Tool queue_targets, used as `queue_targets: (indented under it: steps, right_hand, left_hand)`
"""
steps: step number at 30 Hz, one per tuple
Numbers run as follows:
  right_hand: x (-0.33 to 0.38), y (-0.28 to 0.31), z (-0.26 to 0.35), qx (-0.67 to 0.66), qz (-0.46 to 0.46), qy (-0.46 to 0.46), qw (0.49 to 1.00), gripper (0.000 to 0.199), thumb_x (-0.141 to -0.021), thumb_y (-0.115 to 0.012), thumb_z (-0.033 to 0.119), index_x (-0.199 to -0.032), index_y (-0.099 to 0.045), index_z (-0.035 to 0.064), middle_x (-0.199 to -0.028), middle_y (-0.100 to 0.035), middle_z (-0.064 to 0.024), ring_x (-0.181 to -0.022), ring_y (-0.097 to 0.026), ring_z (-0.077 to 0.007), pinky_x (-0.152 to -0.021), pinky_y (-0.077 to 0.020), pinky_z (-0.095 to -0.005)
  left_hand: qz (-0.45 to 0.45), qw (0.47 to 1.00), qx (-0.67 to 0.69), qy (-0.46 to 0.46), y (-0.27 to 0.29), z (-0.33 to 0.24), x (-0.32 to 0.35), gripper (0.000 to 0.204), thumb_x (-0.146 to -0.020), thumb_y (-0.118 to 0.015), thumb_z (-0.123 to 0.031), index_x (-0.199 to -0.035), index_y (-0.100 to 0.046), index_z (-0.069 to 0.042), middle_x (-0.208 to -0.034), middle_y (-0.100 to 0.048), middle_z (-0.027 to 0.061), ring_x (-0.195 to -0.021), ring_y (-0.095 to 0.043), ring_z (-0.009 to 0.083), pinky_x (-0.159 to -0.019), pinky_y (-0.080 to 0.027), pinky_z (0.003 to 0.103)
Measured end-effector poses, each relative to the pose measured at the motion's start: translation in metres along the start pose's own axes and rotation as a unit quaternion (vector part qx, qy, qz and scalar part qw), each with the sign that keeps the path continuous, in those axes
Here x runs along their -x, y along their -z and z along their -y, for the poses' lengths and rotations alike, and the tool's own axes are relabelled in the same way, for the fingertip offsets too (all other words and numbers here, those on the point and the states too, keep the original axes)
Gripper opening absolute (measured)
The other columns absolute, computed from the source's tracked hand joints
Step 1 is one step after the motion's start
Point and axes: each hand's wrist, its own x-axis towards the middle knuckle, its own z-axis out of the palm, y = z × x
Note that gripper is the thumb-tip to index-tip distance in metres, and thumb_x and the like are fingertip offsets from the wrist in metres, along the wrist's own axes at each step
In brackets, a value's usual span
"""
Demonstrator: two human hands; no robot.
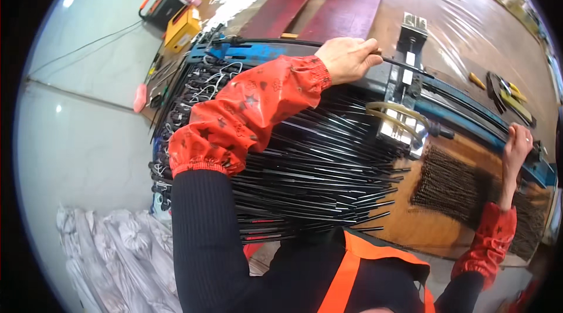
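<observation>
My left hand (pixel 347 60), its red patterned oversleeve reaching across the bench, is closed around the end of a thin dark rod (pixel 404 66). A small brownish tip pokes out by its thumb. The rod runs right, over a metal clamp fixture (pixel 406 81) mounted on a long blue rail (pixel 457 106). Far right, my right hand (pixel 517 144) is pinched at the rail's end; what sits between its fingers is too small to make out. Below the left forearm lies a dense pile of black rods (pixel 316 166). A yellowish hose (pixel 404 109) loops in front of the fixture.
Two dark red boards (pixel 343 14) lie at the back. Pliers (pixel 510 96) rest beyond the rail at right. A bundle of thin brown springs or coils (pixel 448 187) lies nearer me. A yellow box (pixel 182 27) stands far left; grey-white sacks (pixel 117 248) lie on the floor.
</observation>
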Motion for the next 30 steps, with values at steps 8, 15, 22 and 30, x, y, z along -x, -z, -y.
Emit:
queue_targets:
  steps: [8,15,22,30]
  right_hand:
    - [-0.002,-0.011,0.007,0.000,0.001,-0.007,1.000,0.016,-0.099,-0.060,0.018,-0.096,-0.064,0.0026,-0.086,-0.063,-0.0147,-0.085,-0.060,-0.0335,-0.080,-0.0459,-0.0434]
    - [0.014,0.005,-0.001,0.058,-0.002,-0.066,0.996,0.019,-0.099,-0.061,0.016,-0.114,-0.071,0.0094,-0.114,-0.072,-0.0082,-0.117,-0.062,-0.0285,-0.103,-0.0427,-0.0393]
    - [0.008,0.012,0.143,-0.051,0.022,0.055,0.997,0.032,-0.083,-0.075,0.010,-0.115,-0.069,0.0123,-0.105,-0.073,-0.0010,-0.104,-0.065,-0.0202,-0.093,-0.0376,-0.0368]
    - [0.002,0.001,0.191,-0.211,0.069,0.005,0.975,0.036,-0.089,-0.069,0.012,-0.124,-0.066,0.0064,-0.087,-0.064,-0.0058,-0.087,-0.059,-0.0248,-0.085,-0.0368,-0.0346]
  left_hand:
    - [-0.022,0.998,0.047,0.032,-0.008,0.002,0.009,0.029,-0.098,-0.060,-0.035,-0.097,-0.070,-0.008,-0.089,-0.067,0.0128,-0.085,-0.066,0.0351,-0.075,-0.052,0.045]
    - [-0.034,0.997,0.054,-0.034,-0.010,0.007,-0.002,0.028,-0.099,-0.058,-0.033,-0.101,-0.069,-0.007,-0.091,-0.067,0.0138,-0.088,-0.066,0.0352,-0.077,-0.053,0.044]
    - [-0.046,0.997,-0.054,0.024,-0.024,-0.002,0.005,0.025,-0.099,-0.057,-0.036,-0.109,-0.069,-0.017,-0.083,-0.072,0.0130,-0.077,-0.070,0.0358,-0.064,-0.055,0.047]
    - [-0.003,0.995,-0.093,0.037,-0.019,-0.003,0.000,0.022,-0.100,-0.055,-0.035,-0.106,-0.067,-0.017,-0.080,-0.070,0.0129,-0.075,-0.068,0.0370,-0.062,-0.053,0.048]
